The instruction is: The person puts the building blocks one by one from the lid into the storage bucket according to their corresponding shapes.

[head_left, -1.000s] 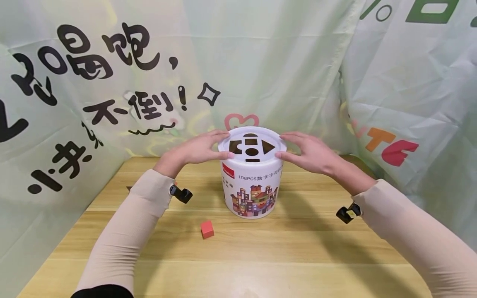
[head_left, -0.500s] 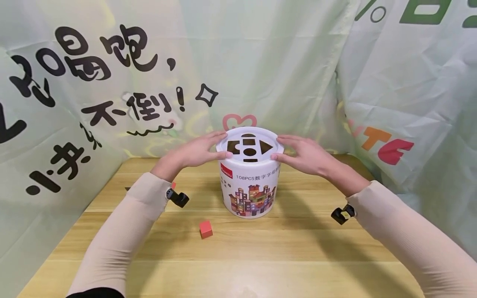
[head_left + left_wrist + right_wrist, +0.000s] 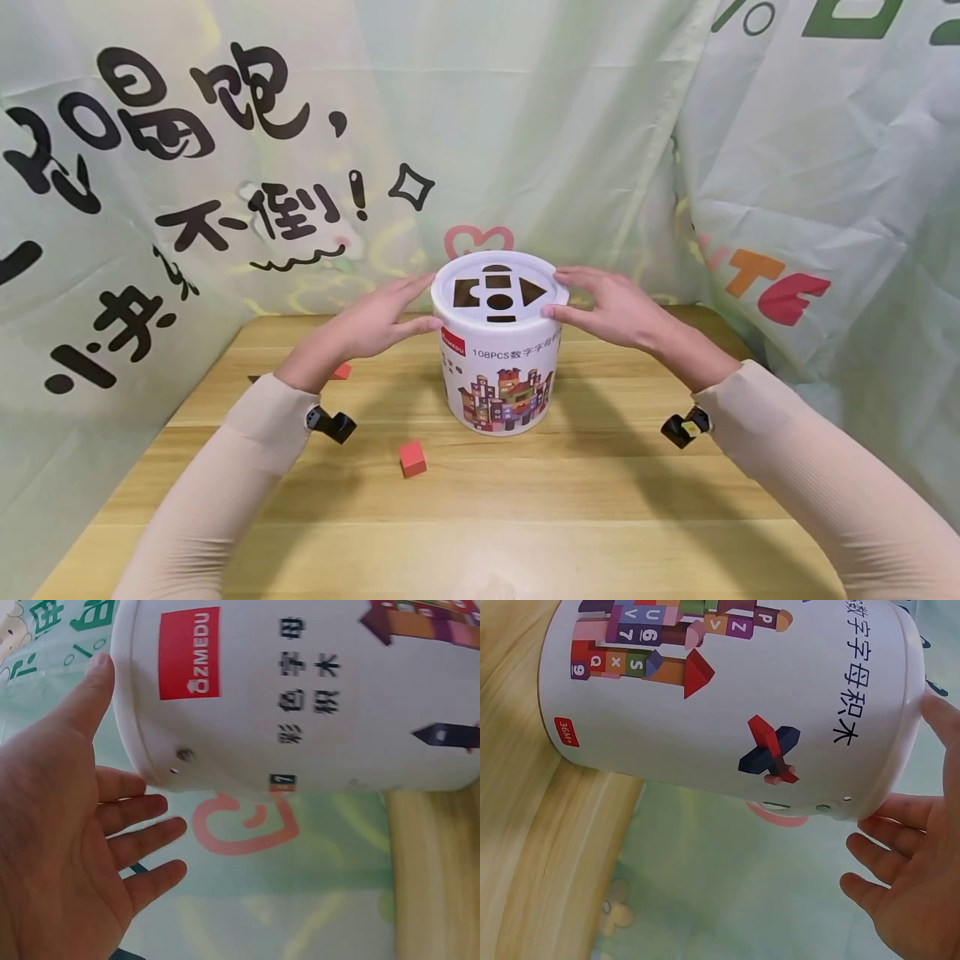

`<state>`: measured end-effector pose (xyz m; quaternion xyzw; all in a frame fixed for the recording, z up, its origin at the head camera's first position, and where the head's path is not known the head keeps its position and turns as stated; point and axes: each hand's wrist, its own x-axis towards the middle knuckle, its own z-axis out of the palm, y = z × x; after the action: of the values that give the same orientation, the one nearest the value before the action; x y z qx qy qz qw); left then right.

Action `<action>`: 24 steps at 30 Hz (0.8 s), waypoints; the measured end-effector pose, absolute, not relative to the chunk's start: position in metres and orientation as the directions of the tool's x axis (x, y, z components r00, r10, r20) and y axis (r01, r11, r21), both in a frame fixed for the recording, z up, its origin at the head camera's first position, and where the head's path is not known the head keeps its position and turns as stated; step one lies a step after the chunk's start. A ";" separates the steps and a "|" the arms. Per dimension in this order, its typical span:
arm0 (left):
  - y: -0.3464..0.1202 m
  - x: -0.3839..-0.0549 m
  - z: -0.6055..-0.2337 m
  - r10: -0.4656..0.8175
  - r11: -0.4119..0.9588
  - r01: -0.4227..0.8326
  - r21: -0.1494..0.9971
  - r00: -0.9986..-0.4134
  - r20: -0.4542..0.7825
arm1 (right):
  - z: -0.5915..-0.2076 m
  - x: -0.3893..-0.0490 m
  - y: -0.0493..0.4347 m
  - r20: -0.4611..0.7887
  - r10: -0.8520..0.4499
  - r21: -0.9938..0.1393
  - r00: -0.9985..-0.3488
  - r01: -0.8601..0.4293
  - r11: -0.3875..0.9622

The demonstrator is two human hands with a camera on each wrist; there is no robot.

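Note:
A white toy block bucket [image 3: 501, 367], printed with colourful blocks, stands upright on the wooden table. Its lid [image 3: 459, 315] is on top and has several shaped cut-outs. My left hand [image 3: 367, 321] is beside the lid's left edge, thumb and fingers spread and extended. In the left wrist view the thumb and forefinger tips of the left hand [image 3: 82, 802] are right at the rim. On the other side, my right hand [image 3: 618, 308] touches the lid's right edge with extended thumb and fingers. The right wrist view shows the right hand [image 3: 915, 840] with its lower fingers off the bucket.
A red cube [image 3: 412, 460] lies on the table [image 3: 525, 517] in front of the bucket. Another red block [image 3: 342, 372] and a dark piece [image 3: 255, 379] lie at the left near my wrist. Printed cloth [image 3: 562, 125] hangs behind and at both sides.
My left hand has slid left, off the lid's top to its edge. The right hand keeps its place on the rim. The whole view shifts slightly; the bucket and cube stay put.

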<state>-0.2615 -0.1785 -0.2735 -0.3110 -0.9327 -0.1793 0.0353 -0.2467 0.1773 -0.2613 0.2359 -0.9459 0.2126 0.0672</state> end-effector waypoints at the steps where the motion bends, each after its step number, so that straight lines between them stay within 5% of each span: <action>1: -0.181 -0.259 -0.275 0.561 0.746 0.587 0.313 -0.808 0.179 | -0.261 -0.247 0.177 0.228 -0.418 -0.375 -0.879 -0.476 0.796; 12: -0.198 -0.233 -0.304 0.580 0.762 0.597 0.252 -0.802 0.146 | -0.260 -0.248 0.179 0.215 -0.416 -0.379 -0.883 -0.469 0.798; 24: -0.201 -0.207 -0.340 0.640 0.734 0.637 0.238 -0.765 0.072 | -0.260 -0.246 0.176 0.238 -0.472 -0.263 -0.849 -0.524 0.810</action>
<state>-0.2070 -0.2011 -0.3402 -0.3430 -0.9310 -0.1250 -0.0076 -0.2455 0.1757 -0.2601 0.2629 -0.9478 0.1611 0.0809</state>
